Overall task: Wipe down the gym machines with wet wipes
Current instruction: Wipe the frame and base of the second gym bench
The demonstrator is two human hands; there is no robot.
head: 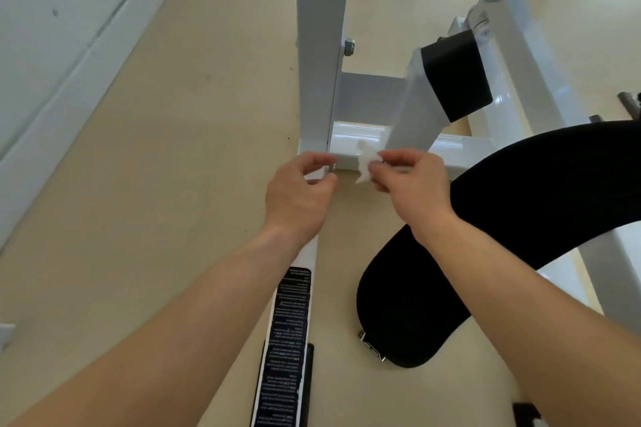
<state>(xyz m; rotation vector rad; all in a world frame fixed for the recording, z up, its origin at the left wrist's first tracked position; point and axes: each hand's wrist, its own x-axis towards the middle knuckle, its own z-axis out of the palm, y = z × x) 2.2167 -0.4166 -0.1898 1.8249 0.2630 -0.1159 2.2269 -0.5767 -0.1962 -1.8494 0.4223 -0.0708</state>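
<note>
A white gym machine frame fills the view, with an upright post [321,28] and a glossy low crossbar [353,139] at floor level. In front of the crossbar, my right hand [412,184] pinches a small crumpled white wet wipe [364,163] between thumb and fingertips. My left hand [295,194] hovers just left of the wipe at the foot of the post. Its thumb and fingers are curved with a gap between them, and I see nothing held in it. A white frame bar with a black printed label [288,340] runs under my left forearm.
A curved black pad [537,194] arches under my right forearm. A black block [458,76] sits on a slanted white arm to the right. A white wall and skirting [52,45] run along the left. Beige floor [173,166] lies between the wall and the machine.
</note>
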